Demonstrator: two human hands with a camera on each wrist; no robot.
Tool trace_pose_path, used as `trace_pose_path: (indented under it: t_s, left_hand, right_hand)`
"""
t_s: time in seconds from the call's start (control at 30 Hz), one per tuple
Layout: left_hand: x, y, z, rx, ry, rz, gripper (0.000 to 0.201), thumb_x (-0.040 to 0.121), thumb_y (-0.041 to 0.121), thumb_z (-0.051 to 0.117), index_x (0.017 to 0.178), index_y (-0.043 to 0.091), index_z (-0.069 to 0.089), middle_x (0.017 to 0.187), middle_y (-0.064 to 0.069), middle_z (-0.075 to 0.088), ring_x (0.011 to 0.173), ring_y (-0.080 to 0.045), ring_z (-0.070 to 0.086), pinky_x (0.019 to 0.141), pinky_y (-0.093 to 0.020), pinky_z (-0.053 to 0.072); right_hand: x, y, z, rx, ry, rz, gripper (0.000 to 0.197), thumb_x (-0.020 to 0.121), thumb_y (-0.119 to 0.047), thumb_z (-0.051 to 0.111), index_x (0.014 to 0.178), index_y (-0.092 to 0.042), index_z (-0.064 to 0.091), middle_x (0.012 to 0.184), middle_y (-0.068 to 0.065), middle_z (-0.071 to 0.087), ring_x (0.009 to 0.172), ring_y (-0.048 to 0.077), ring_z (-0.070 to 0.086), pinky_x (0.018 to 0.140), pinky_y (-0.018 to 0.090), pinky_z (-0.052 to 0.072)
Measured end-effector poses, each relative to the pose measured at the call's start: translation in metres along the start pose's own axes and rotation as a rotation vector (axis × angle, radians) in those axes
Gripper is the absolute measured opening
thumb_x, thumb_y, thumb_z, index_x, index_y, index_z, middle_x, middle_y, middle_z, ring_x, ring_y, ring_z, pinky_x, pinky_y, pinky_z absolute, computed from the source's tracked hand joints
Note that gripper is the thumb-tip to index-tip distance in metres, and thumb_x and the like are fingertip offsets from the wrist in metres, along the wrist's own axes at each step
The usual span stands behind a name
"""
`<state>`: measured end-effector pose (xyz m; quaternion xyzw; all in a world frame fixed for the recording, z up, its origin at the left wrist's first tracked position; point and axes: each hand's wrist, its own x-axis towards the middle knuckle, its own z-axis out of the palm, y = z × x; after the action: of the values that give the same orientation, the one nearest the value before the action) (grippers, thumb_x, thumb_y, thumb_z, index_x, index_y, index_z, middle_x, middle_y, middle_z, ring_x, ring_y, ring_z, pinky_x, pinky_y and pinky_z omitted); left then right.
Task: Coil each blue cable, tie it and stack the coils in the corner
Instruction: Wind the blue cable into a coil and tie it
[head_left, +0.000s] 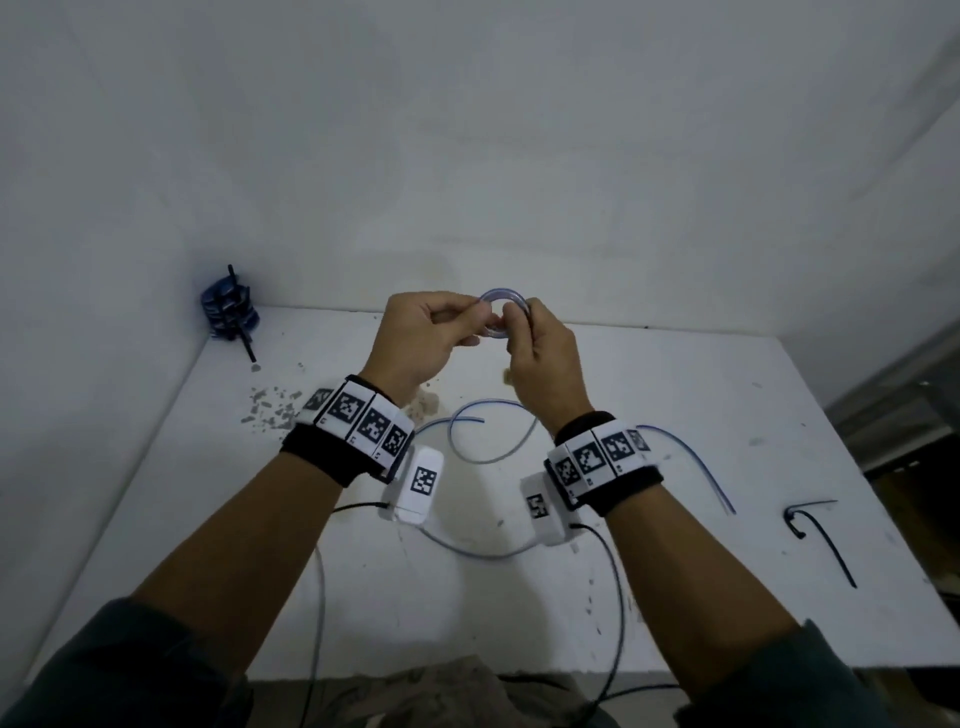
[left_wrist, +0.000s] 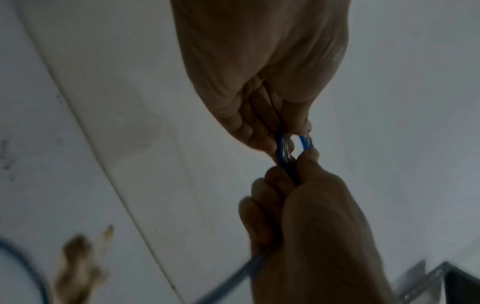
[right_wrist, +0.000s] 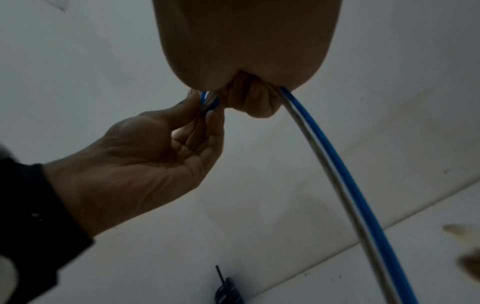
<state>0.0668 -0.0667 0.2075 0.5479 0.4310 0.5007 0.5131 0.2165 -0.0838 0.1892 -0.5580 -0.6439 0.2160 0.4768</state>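
Two hands raised above table, left hand (head_left: 423, 332) and right hand (head_left: 540, 358) each grip pinching small cable coil (head_left: 500, 312) between them

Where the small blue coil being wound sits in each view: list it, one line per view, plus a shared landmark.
Head: coil above centre, pinched between left hand and right hand.
Left wrist: right of centre, between both hands' fingertips.
Right wrist: upper left of centre.
Landmark: stack of tied coils in the corner; bottom centre in right wrist view.
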Motion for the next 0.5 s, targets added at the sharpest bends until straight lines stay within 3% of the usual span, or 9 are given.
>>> trace_pose_path:
  t_s: [0.07, 0.1, 0.17, 0.27, 0.33, 0.4, 0.43, 0.5]
  left_hand:
    - [0.003, 0.004, -0.011, 0.188, -0.086, 0.039, 0.015, 0.087, 0.012, 0.073, 0.101, 0.008, 0.076, 0.089, -0.005, 0.077, 0.08, -0.013, 0.072, 0.074, -0.025, 0.055]
    - [0.004, 0.006, -0.014, 0.255, -0.138, 0.059, 0.016, 0.087, 0.014, 0.073, 0.102, 0.009, 0.077, 0.088, -0.002, 0.077, 0.08, -0.012, 0.072, 0.074, -0.023, 0.055]
    - [0.006, 0.012, -0.018, 0.303, -0.189, 0.106, 0.014, 0.086, 0.015, 0.074, 0.099, 0.01, 0.078, 0.082, 0.002, 0.077, 0.077, -0.01, 0.072, 0.075, -0.023, 0.056]
    - [0.006, 0.014, -0.01, 0.177, -0.08, 0.162, 0.012, 0.088, 0.011, 0.072, 0.098, 0.01, 0.076, 0.074, 0.007, 0.075, 0.069, -0.006, 0.067, 0.067, -0.021, 0.052]
    - [0.005, 0.011, 0.0, -0.051, -0.017, 0.07, 0.011, 0.09, 0.009, 0.067, 0.098, 0.006, 0.075, 0.076, -0.001, 0.075, 0.073, -0.014, 0.067, 0.069, -0.025, 0.052]
    - [0.004, 0.008, 0.006, -0.252, -0.023, -0.067, 0.014, 0.092, 0.011, 0.063, 0.098, 0.004, 0.073, 0.079, -0.004, 0.074, 0.075, -0.016, 0.067, 0.071, -0.026, 0.051]
    - [0.004, 0.006, 0.004, -0.234, -0.048, -0.096, 0.015, 0.093, 0.013, 0.063, 0.1, 0.004, 0.073, 0.082, -0.004, 0.074, 0.077, -0.015, 0.067, 0.072, -0.026, 0.051]
    - [0.006, 0.007, -0.005, 0.025, -0.113, -0.05, 0.017, 0.093, 0.016, 0.065, 0.105, 0.008, 0.075, 0.089, -0.002, 0.076, 0.081, -0.012, 0.068, 0.07, -0.025, 0.052]
  right_hand:
    - [0.006, 0.003, -0.013, -0.155, -0.19, -0.043, 0.029, 0.104, -0.028, 0.044, 0.086, -0.008, 0.055, 0.067, 0.001, 0.06, 0.061, 0.019, 0.06, 0.058, 0.047, 0.051]
    - [0.009, 0.001, -0.018, -0.223, -0.285, -0.073, 0.03, 0.104, -0.029, 0.044, 0.089, -0.007, 0.057, 0.072, 0.006, 0.063, 0.064, 0.025, 0.062, 0.061, 0.049, 0.05]
    - [0.016, -0.005, -0.026, -0.26, -0.365, -0.133, 0.031, 0.104, -0.03, 0.047, 0.088, -0.008, 0.061, 0.073, 0.006, 0.063, 0.066, 0.024, 0.059, 0.064, 0.044, 0.048]
    - [0.019, -0.011, -0.026, 0.0, -0.202, -0.115, 0.03, 0.101, -0.026, 0.054, 0.081, -0.006, 0.064, 0.065, 0.002, 0.058, 0.059, 0.019, 0.05, 0.058, 0.035, 0.041]
    - [0.016, -0.016, -0.017, 0.244, -0.038, -0.037, 0.03, 0.101, -0.022, 0.055, 0.076, -0.009, 0.064, 0.057, -0.012, 0.053, 0.053, 0.009, 0.043, 0.055, 0.026, 0.035]
    - [0.012, -0.02, -0.008, 0.282, 0.057, -0.012, 0.031, 0.102, -0.021, 0.053, 0.075, -0.011, 0.064, 0.057, -0.015, 0.052, 0.056, 0.003, 0.042, 0.058, 0.021, 0.035]
    - [0.011, -0.019, -0.007, 0.25, 0.056, -0.022, 0.031, 0.102, -0.021, 0.053, 0.074, -0.012, 0.064, 0.058, -0.014, 0.051, 0.057, 0.003, 0.042, 0.058, 0.022, 0.035]
    - [0.013, -0.012, -0.014, 0.109, -0.037, -0.083, 0.032, 0.1, -0.025, 0.055, 0.07, -0.019, 0.06, 0.056, -0.013, 0.048, 0.056, 0.004, 0.041, 0.058, 0.025, 0.035]
